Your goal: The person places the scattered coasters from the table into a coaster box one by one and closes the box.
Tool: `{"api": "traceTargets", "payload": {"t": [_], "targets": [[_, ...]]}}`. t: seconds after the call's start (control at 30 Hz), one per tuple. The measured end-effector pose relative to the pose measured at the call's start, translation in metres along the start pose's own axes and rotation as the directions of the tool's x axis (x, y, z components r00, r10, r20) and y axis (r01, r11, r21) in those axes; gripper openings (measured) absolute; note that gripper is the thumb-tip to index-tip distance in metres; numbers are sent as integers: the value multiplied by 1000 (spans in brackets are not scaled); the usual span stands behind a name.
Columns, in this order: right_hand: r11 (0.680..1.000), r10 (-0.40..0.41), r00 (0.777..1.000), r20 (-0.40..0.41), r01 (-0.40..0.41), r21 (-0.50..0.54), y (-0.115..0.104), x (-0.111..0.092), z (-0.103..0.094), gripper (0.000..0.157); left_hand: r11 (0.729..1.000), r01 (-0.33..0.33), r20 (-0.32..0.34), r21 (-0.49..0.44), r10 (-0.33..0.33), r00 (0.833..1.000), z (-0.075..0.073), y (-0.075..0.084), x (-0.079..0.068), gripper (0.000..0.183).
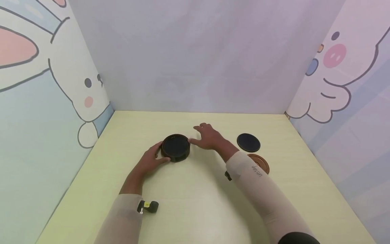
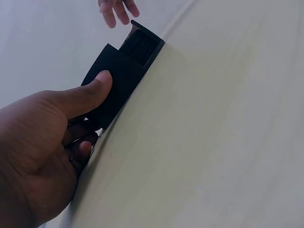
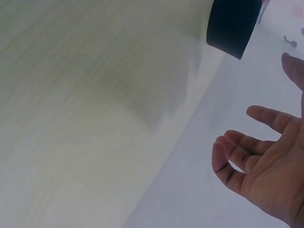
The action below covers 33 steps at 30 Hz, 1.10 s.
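Doing this step well seemed to call for a steady left hand (image 1: pixel 150 160) on the round black holder (image 1: pixel 180 158), with a light touch from the right hand (image 1: pixel 209 137) at the opposite rim, so that neither tilted it nor slid it over the counter (image 1: pixel 182 200). Pressing too hard with the left thumb could have pushed the holder sideways while nothing braced its right side, and keeping the right fingertips clear of the dark disc (image 1: pixel 175 145) inside the rim would have been wise. The holder stood flat on the counter between the two hands. The left fingers were clamped on its left side, the thumb against the near wall and the other fingers curled round behind, partly hidden. A cut-out in the wall, showing dark ridged edges, faced the left wrist camera beyond the thumb. The right fingers were apart and loosely bent, holding nothing; the thumb reached just beside the right rim, with a gap visible in the right wrist view. A loose black disc (image 1: pixel 248 142) and a brown disc (image 1: pixel 262 164), partly covered by the right sleeve (image 1: pixel 259 189), lay farther right.
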State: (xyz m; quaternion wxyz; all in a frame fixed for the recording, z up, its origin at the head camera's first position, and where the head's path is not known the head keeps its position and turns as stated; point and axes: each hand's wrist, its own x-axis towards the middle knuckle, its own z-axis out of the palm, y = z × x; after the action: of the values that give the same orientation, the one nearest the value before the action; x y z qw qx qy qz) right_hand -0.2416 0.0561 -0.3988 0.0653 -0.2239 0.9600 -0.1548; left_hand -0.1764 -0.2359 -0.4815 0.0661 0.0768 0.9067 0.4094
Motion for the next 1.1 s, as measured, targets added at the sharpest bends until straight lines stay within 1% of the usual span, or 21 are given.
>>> {"api": "traceTargets", "payload": {"t": [0.23, 0.6, 0.8, 0.93, 1.1], "targets": [[996, 67, 998, -4, -66, 53, 25, -7, -9, 78, 1000, 4, -1, 6, -4, 1000, 1, -1, 0, 99], [983, 171, 985, 1, -171, 60, 60, -16, -11, 77, 1000, 2, -9, 5, -2, 1000, 2, -2, 0, 98], [976, 210, 978, 7, -210, 58, 75, -21, -15, 77, 1000, -1, -8, 6, 1, 1000, 1, -3, 0, 98], [972, 230, 973, 25, -231, 49, 82, -24, -19, 79, 1000, -7, -9, 8, 7, 1000, 2, -5, 1, 97], [961, 271, 962, 39, -272, 49, 89, -28, -26, 79, 1000, -18, -13, 1, 18, 1000, 3, -6, 3, 97]]}}
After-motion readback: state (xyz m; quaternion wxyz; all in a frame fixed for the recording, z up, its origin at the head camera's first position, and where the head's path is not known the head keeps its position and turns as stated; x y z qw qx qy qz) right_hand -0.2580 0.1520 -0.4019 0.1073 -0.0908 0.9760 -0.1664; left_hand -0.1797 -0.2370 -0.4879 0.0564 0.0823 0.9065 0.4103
